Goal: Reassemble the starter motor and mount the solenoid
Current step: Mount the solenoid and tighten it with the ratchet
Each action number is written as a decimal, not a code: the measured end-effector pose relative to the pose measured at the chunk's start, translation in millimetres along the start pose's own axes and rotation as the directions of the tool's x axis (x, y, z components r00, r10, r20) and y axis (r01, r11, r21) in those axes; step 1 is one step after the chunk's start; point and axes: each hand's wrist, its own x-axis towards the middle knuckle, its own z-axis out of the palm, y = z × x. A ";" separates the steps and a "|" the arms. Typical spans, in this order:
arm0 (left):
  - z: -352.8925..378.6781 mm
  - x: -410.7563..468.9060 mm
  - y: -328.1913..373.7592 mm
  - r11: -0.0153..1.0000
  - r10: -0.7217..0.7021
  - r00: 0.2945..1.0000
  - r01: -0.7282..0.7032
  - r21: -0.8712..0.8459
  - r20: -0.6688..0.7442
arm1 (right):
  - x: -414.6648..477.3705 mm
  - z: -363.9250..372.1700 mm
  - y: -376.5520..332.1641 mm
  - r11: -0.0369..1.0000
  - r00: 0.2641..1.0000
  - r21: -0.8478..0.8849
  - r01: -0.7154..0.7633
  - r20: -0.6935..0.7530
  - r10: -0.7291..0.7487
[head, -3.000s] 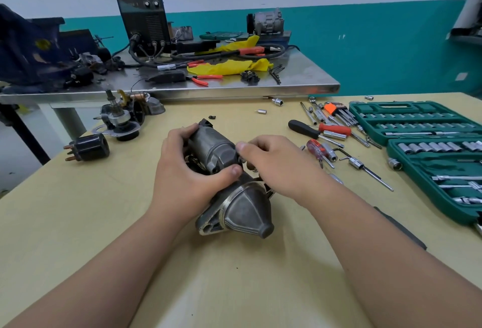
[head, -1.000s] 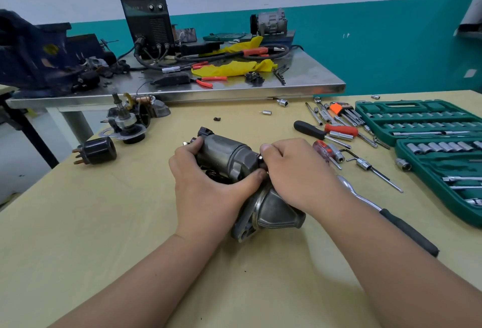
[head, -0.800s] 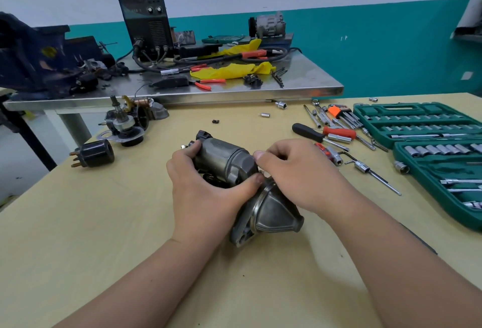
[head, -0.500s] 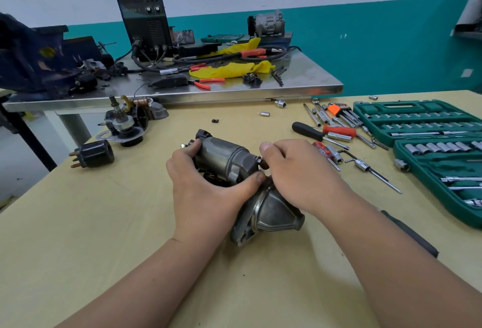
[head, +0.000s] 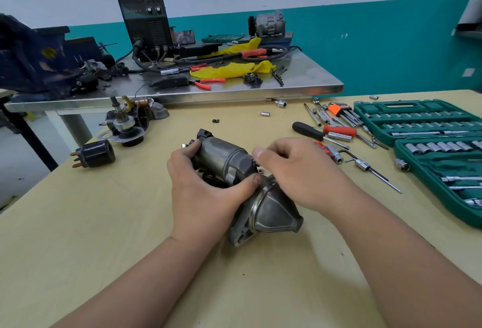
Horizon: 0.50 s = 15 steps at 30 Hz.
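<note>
The grey starter motor (head: 224, 156) lies on the yellow table (head: 78, 223), its cone-shaped nose housing (head: 273, 214) pointing right and towards me. My left hand (head: 203, 197) grips the cylindrical body from the near side, thumb on the seam. My right hand (head: 300, 171) has its fingers curled at that seam, thumb and fingertips pinching a small fastener that is mostly hidden. A black solenoid cylinder (head: 95, 155) with copper terminals lies apart at the left.
Loose motor parts (head: 127, 124) sit at the back left. Screwdrivers (head: 324, 132), sockets and hex keys lie right of the motor, beside an open green socket case (head: 430, 145). A steel bench (head: 182, 89) with a welder stands behind.
The motor has been turned so that its nose points right instead of straight towards me. Over the last second only my right fingers shifted slightly at the seam.
</note>
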 end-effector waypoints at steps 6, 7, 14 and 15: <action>-0.3 0.5 -3.7 1.000 0.012 1.000 -0.012 -0.018 0.001 | -0.1 10.3 0.4 0.996 0.998 -0.092 0.020 -0.053 -0.025; -0.4 0.5 -4.0 1.000 0.012 1.000 -0.012 -0.017 0.001 | -0.1 9.8 1.3 0.996 0.998 -0.086 0.024 -0.057 -0.029; -0.6 0.5 -5.1 1.000 0.026 1.000 -0.026 -0.015 0.001 | -1.6 8.7 2.7 0.999 0.999 -0.012 0.043 -0.032 -0.044; -0.8 0.4 -4.9 1.000 0.026 1.000 -0.026 -0.017 0.000 | -1.5 8.4 3.1 0.999 0.998 0.000 0.044 -0.035 -0.044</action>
